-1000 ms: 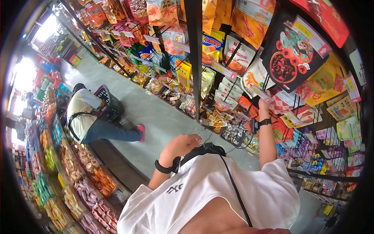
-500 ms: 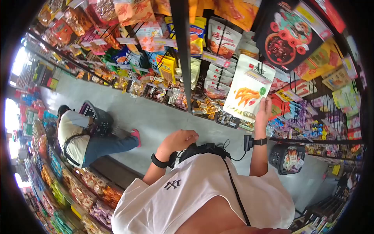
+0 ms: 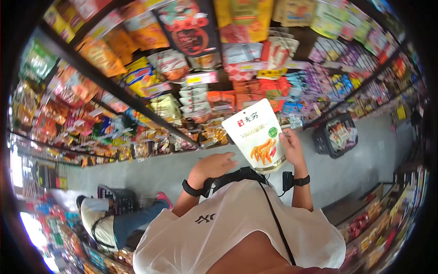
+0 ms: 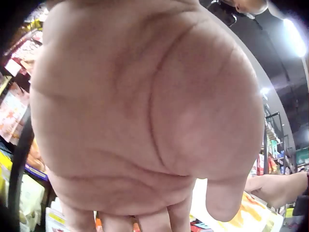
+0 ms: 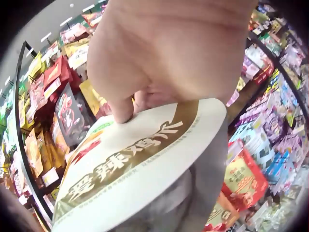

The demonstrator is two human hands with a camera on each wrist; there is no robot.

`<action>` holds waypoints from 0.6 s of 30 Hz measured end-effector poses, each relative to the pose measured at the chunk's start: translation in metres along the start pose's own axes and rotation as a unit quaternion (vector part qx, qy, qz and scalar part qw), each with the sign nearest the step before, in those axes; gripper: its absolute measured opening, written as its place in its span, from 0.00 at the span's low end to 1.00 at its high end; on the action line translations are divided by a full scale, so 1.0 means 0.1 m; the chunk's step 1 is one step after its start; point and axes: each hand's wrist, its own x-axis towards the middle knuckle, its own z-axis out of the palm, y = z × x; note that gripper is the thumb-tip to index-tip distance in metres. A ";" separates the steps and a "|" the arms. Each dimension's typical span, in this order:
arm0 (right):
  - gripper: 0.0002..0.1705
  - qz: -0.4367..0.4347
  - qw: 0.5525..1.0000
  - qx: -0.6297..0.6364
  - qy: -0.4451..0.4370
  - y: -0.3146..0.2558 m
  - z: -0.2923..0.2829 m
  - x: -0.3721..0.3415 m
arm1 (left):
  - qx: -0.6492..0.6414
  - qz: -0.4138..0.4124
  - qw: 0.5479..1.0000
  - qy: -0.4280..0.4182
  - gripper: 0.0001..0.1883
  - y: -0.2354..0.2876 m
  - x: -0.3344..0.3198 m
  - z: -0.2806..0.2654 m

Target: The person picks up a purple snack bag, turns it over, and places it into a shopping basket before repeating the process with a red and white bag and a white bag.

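Observation:
A white stand-up pouch of chicken feet [image 3: 250,127], with a picture of orange chicken feet and a round green mark, is held up in front of my chest. My right hand [image 3: 293,145] pinches its right edge, thumb on the printed front. In the right wrist view, the pouch's gold-banded base [image 5: 145,166] faces the camera below the thumb. My left hand [image 3: 212,167] is just left of the pouch, holding nothing, its fingers loosely extended. Its bare palm [image 4: 145,106] fills the left wrist view, with the pouch partly hidden behind the thumb.
Racks of hanging snack bags [image 3: 182,68] stretch across in front, divided by dark posts [image 3: 137,104]. A dark basket [image 3: 321,142] holding packages stands on the grey floor [image 3: 365,155] at right. At lower left, another person [image 3: 98,223] bends beside a basket [image 3: 119,201].
My right hand has drawn the pouch off the rack and brought it down and in towards my chest. The view has turned right. My left hand has stayed near my waist.

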 end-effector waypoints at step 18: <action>0.18 -0.064 0.925 -0.027 0.373 0.02 -1.68 -1.65 | 0.004 0.244 0.968 -0.066 0.22 2.06 1.50 1.51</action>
